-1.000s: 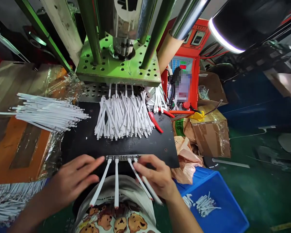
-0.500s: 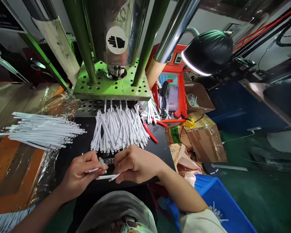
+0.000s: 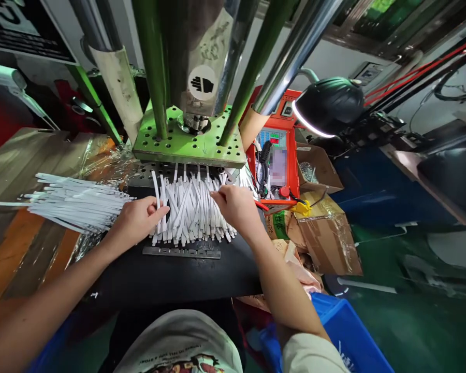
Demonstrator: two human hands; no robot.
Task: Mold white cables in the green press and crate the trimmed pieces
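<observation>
A wide pile of short white flat cables (image 3: 186, 212) with small metal connector ends lies on the black worktop in front of the green press. At the pile's left edge, my left hand (image 3: 142, 217) pinches one white cable (image 3: 156, 189) that stands up past the thumb. My right hand (image 3: 236, 204) is closed over the pile's right side, fingertips down among the cables; what they grip is hidden. Nearer to me lies a slotted metal bar (image 3: 181, 253). Red-handled pliers (image 3: 261, 205) show only in part behind my right hand.
The press's green perforated plate (image 3: 190, 147) hangs over the pile's far end, between upright columns. Another bundle of white cables (image 3: 77, 202) lies to the left. On the right are a red control box (image 3: 292, 150), a black lamp (image 3: 330, 106), cartons (image 3: 328, 233) and a blue bin (image 3: 345, 326).
Both hands have moved forward and apart, from holding white pieces close to my body to the two sides of the pile. The metal bar is now uncovered and the pliers are mostly covered.
</observation>
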